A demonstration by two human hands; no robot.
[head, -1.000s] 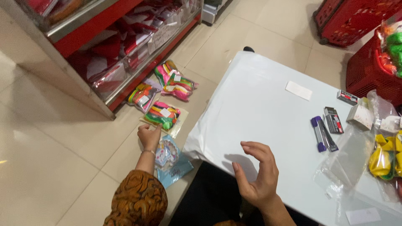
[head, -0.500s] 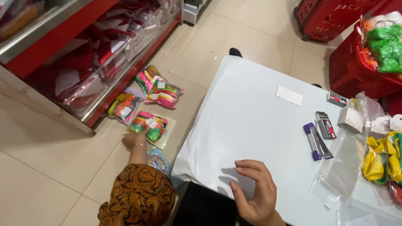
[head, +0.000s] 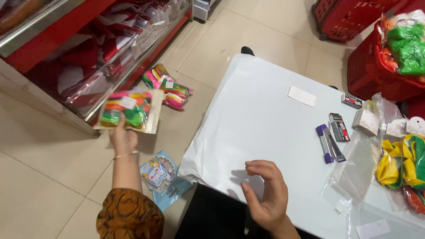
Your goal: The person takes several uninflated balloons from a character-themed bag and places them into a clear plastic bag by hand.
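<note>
A white table point(head: 265, 115) stands beside a red shelf point(head: 66, 53), two packets still on the floor point(head: 44, 168). The left hand point(head: 124, 139) now grips a packet of coloured bands point(head: 128, 109), lifted clear of the floor it lay on a second ago; the right hand point(head: 265, 194) hovers empty, fingers curled, over the table's near edge.

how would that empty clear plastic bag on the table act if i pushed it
The clear plastic bag looks thin and crinkled, so it would probably buckle rather than slide whole. It seems very light, likely drifting or lifting easily. On the smooth white table cover it may slip.
</note>
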